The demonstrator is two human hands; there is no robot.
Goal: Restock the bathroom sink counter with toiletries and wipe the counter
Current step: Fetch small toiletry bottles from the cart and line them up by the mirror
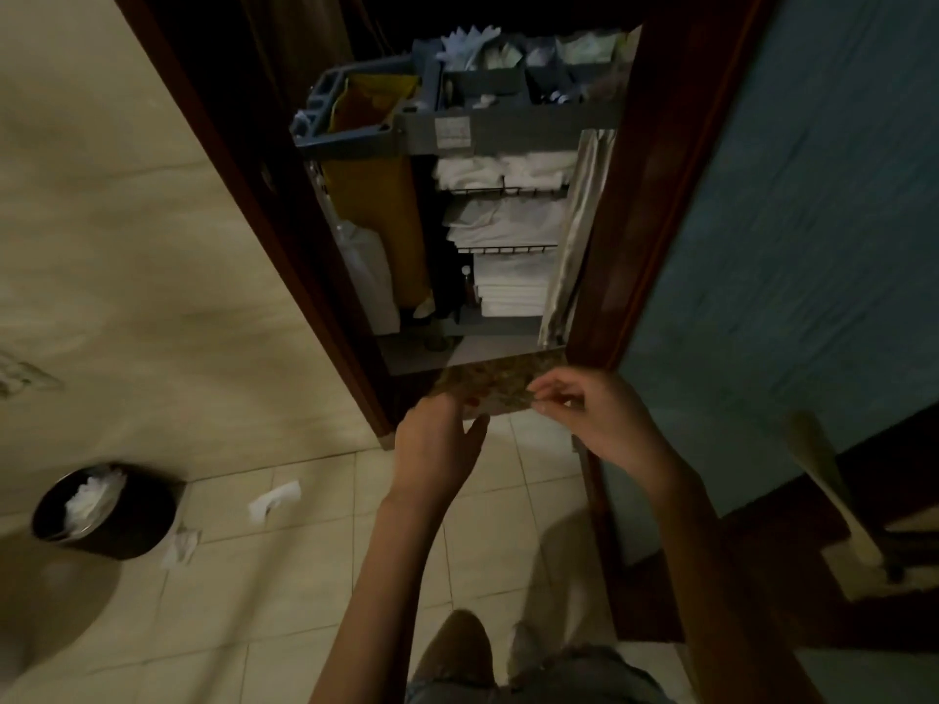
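Head view, from just inside the bathroom doorway: the person faces a grey housekeeping cart parked in the door opening, both arms held out low in front of it. The left hand hovers above the speckled stone threshold with its fingers loose and released, gripping nothing I can see. The right hand sits just beside it, thumb and forefinger drawn close together. Whether they pinch some small thing I cannot tell in this dim light.

The toiletries lie in the compartments of the cart's top tray, well apart from both hands and above them. Folded white towels fill the wire shelves below, with a yellow bag hanging at the cart's side. The sink counter itself is out of sight.

On the tiled floor a dark bin stands by the wall, with paper scraps lying near it.

I would judge this the fetching step, with restocking not yet begun. The next move calls for a reach up and forward into the top tray to pick out the small packets, then a turn back towards the counter.
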